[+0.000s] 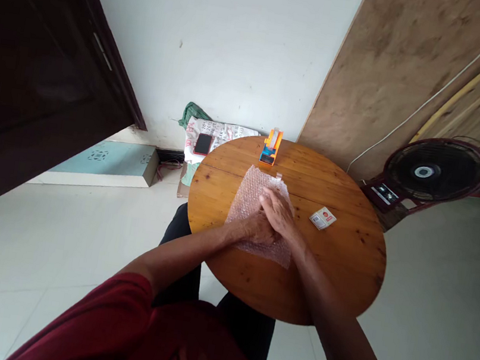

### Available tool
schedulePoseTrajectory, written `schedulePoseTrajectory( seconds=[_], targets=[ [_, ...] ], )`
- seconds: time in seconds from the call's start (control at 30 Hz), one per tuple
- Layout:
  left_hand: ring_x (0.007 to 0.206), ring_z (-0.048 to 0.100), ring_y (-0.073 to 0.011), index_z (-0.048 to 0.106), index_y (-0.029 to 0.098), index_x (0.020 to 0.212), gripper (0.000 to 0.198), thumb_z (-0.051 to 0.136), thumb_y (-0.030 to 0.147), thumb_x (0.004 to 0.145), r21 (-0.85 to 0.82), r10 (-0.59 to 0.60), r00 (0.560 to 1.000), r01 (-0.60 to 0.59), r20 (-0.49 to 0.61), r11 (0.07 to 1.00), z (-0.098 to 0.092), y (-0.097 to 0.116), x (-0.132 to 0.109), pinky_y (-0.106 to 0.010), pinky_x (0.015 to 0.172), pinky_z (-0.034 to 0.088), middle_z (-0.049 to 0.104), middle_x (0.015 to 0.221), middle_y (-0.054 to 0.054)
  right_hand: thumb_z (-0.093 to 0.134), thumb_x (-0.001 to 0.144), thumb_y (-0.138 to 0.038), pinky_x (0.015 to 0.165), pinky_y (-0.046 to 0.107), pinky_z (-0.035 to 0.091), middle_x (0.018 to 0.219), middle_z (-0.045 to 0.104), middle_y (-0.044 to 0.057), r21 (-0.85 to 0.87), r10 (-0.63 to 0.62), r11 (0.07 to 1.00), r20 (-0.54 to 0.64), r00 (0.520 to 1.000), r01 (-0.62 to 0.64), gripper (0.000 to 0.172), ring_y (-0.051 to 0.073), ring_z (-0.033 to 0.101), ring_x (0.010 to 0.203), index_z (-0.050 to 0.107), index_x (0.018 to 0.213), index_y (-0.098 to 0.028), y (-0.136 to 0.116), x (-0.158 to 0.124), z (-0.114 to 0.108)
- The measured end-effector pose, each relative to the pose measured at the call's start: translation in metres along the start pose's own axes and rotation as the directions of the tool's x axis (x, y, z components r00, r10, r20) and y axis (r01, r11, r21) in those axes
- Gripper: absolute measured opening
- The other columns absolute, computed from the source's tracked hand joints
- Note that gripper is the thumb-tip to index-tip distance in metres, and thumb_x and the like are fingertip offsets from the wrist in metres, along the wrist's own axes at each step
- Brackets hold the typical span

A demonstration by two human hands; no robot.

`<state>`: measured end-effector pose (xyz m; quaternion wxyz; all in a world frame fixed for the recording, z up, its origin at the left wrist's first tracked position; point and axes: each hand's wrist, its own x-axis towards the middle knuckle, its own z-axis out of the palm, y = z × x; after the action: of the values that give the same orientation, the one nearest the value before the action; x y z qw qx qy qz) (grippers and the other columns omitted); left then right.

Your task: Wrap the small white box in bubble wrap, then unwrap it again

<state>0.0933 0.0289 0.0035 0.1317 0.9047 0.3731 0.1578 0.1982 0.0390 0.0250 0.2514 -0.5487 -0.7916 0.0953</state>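
Note:
A sheet of pinkish bubble wrap (249,190) lies on the round wooden table (336,260) in front of me. My left hand (260,229) rests on its lower middle, its fingers mostly hidden beneath my other hand and wrist. Crossing over it, my right hand (278,210) lies with fingers stretched out toward the upper left, on the wrap. A small piece of clear tape (279,176) shows at the wrap's top edge. Whether anything lies inside or under the wrap I cannot tell.
An orange tape dispenser (270,147) stands at the table's far edge. Right of the wrap lies a small printed card (323,218). A phone (202,144) rests on a white printed sack (229,132) beyond the table. A dark fan (426,172) stands at right.

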Motion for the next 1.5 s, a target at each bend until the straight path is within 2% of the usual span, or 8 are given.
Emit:
schedulePoseTrajectory(
  seconds=[0.13, 0.27, 0.5, 0.7, 0.9, 1.0, 1.2, 1.5],
  targets=[
    [0.155, 0.017, -0.0393, 0.050, 0.025, 0.147, 0.059, 0.050, 0.032, 0.089, 0.026, 0.114, 0.983, -0.119, 0.143, 0.993, -0.007, -0.002, -0.007, -0.076, 0.119, 0.008, 0.036, 0.162, -0.011, 0.028, 0.100, -0.039, 0.117, 0.053, 0.037, 0.140, 0.062, 0.017, -0.044, 0.101, 0.994, -0.054, 0.993, -0.104, 0.052, 0.029, 0.053, 0.136, 0.061, 0.133, -0.015, 0.055, -0.002, 0.008],
    [0.155, 0.019, -0.0382, 0.046, 0.024, 0.150, 0.056, 0.044, 0.032, 0.094, 0.064, 0.124, 0.976, -0.138, 0.180, 0.988, -0.012, -0.001, -0.009, -0.077, 0.118, 0.004, 0.029, 0.164, -0.016, 0.028, 0.100, -0.040, 0.120, 0.049, 0.034, 0.148, 0.056, 0.018, -0.078, 0.089, 0.993, -0.026, 0.996, -0.090, 0.056, 0.029, 0.047, 0.142, 0.057, 0.138, -0.011, 0.076, -0.017, 0.002],
    [0.154, 0.018, -0.0448, 0.035, 0.023, 0.157, 0.072, 0.053, 0.054, 0.094, 0.052, 0.147, 0.969, -0.160, 0.198, 0.986, -0.020, -0.017, -0.038, -0.074, 0.118, 0.007, 0.021, 0.166, -0.020, 0.033, 0.100, -0.038, 0.119, 0.047, 0.034, 0.150, 0.054, 0.018, -0.127, 0.081, 0.989, 0.004, 0.997, -0.080, 0.054, 0.029, 0.046, 0.142, 0.055, 0.141, -0.011, 0.072, -0.018, -0.002],
    [0.155, 0.018, -0.0401, 0.037, 0.022, 0.156, 0.078, 0.049, 0.067, 0.093, 0.042, 0.148, 0.953, -0.165, 0.265, 0.985, -0.035, -0.035, -0.066, -0.065, 0.123, 0.006, 0.023, 0.167, -0.018, 0.038, 0.099, -0.034, 0.118, 0.053, 0.030, 0.154, 0.049, 0.019, -0.259, 0.130, 0.958, 0.017, 0.991, -0.122, 0.051, 0.034, 0.042, 0.143, 0.053, 0.142, -0.009, 0.059, -0.024, -0.001],
    [0.138, 0.050, -0.0320, 0.058, 0.023, 0.138, 0.055, 0.051, 0.057, 0.096, 0.074, 0.060, 0.972, -0.079, 0.228, 0.994, -0.054, -0.026, -0.036, -0.054, 0.121, 0.028, 0.054, 0.148, -0.013, 0.042, 0.099, -0.035, 0.112, 0.057, 0.032, 0.151, 0.051, 0.022, -0.307, 0.186, 0.933, -0.032, 0.982, -0.187, 0.048, 0.037, 0.046, 0.138, 0.053, 0.139, -0.011, 0.044, -0.032, -0.005],
    [0.149, 0.036, -0.0346, 0.046, 0.020, 0.150, 0.063, 0.053, 0.051, 0.096, 0.106, 0.047, 0.979, -0.069, 0.198, 0.992, -0.047, -0.021, -0.018, -0.055, 0.123, 0.024, 0.040, 0.159, -0.018, 0.042, 0.099, -0.031, 0.112, 0.056, 0.033, 0.152, 0.049, 0.024, -0.313, 0.210, 0.928, -0.007, 0.978, -0.201, 0.049, 0.038, 0.045, 0.139, 0.052, 0.140, -0.007, 0.044, -0.032, -0.009],
    [0.156, 0.016, -0.0379, 0.027, 0.019, 0.160, 0.093, 0.053, 0.072, 0.088, 0.026, 0.160, 0.960, -0.170, 0.230, 0.985, -0.019, -0.027, -0.010, -0.062, 0.125, 0.007, 0.023, 0.166, -0.020, 0.037, 0.096, -0.019, 0.107, 0.051, 0.039, 0.148, 0.053, 0.024, -0.306, 0.200, 0.933, 0.000, 0.980, -0.191, 0.048, 0.037, 0.051, 0.133, 0.053, 0.140, -0.007, 0.052, -0.032, -0.012],
    [0.156, 0.017, -0.0402, 0.036, 0.019, 0.156, 0.100, 0.062, 0.076, 0.078, 0.003, 0.166, 0.966, -0.169, 0.197, 0.986, -0.018, -0.025, -0.015, -0.064, 0.124, 0.002, 0.024, 0.165, -0.022, 0.036, 0.098, -0.018, 0.110, 0.055, 0.035, 0.146, 0.056, 0.022, -0.284, 0.112, 0.952, -0.026, 0.993, -0.115, 0.045, 0.038, 0.049, 0.135, 0.059, 0.135, -0.008, 0.029, -0.032, -0.023]
  ],
)
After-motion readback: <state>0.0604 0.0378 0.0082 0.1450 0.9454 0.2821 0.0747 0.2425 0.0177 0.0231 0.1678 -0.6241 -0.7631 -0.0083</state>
